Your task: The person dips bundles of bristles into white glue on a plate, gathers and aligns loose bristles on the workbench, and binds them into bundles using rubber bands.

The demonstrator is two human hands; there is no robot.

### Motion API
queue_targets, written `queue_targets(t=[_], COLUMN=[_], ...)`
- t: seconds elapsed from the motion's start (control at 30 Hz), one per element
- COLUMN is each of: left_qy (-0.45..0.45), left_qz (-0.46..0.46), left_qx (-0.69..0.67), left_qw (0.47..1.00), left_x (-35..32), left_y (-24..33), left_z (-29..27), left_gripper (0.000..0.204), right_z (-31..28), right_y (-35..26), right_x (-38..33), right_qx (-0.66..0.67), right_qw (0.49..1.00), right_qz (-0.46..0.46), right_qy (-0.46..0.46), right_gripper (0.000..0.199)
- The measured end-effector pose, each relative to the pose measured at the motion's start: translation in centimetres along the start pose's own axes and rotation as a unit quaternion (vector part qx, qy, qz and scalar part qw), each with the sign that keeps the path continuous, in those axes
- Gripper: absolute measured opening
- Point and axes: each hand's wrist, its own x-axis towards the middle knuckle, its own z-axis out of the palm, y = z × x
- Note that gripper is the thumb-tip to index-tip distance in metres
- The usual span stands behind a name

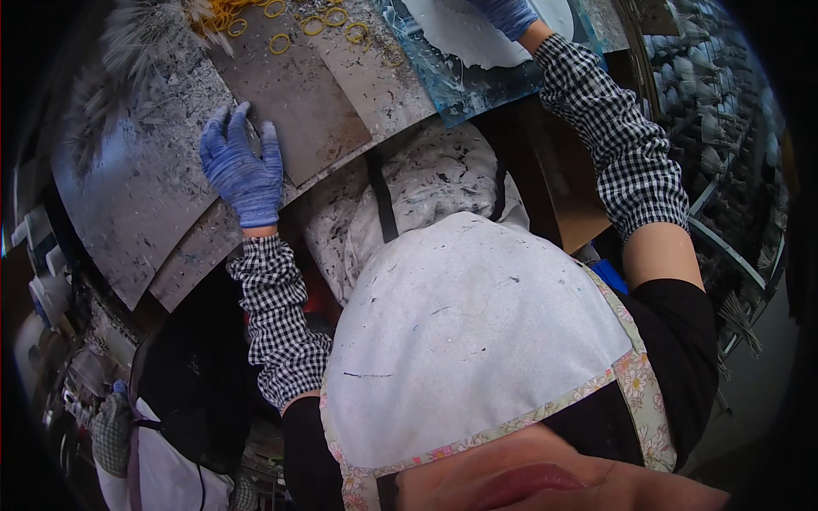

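Observation:
My left hand (242, 166), in a blue knit glove, lies flat with its fingers apart at the left edge of a brown-grey plate (294, 94) on the worktable (136, 204). Nothing shows in its grasp. Up at the top edge, my right hand (506, 14), gloved the same way, is over a white sheet-like patch (464, 38), perhaps paste. Its fingers are cut off by the frame, so what they hold is hidden. That white patch lies on a blue, smeared board (464, 98). Checkered sleeves cover both my forearms.
Yellow rings (313, 25), like rubber bands, are scattered at the table's far side. Pale bristle bundles (141, 43) lie at the far left. A rack (724, 230) with many bristle tufts stands on the right. Another person's patterned sleeve (112, 434) shows at lower left.

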Motion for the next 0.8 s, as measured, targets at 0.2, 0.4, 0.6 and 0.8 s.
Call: queue_targets(t=[0.2, 0.4, 0.6, 0.8], left_qy=[-0.001, 0.006, 0.000, 0.006], left_qz=[-0.001, 0.006, 0.000, -0.001], left_qx=[-0.001, -0.007, -0.006, 0.005], left_qw=[1.000, 1.000, 1.000, 1.000], left_x=[0.1, 0.7, -0.3, -0.2], left_y=[-0.1, 0.2, -0.2, 0.0], left_z=[0.0, 0.1, 0.3, -0.3], left_gripper=[0.040, 0.039, 0.039, 0.039], right_z=[0.2, -0.7, 0.1, 0.2], right_y=[0.2, 0.5, 0.4, -0.4], right_x=[0.1, 0.0, -0.4, -0.5], right_qx=[-0.065, -0.093, -0.101, -0.058], right_qw=[0.998, 0.994, 0.994, 0.998], right_qz=[-0.015, -0.030, -0.043, -0.016], right_qy=[0.005, 0.038, 0.001, 0.013], right_gripper=[0.010, 0.012, 0.012, 0.011])
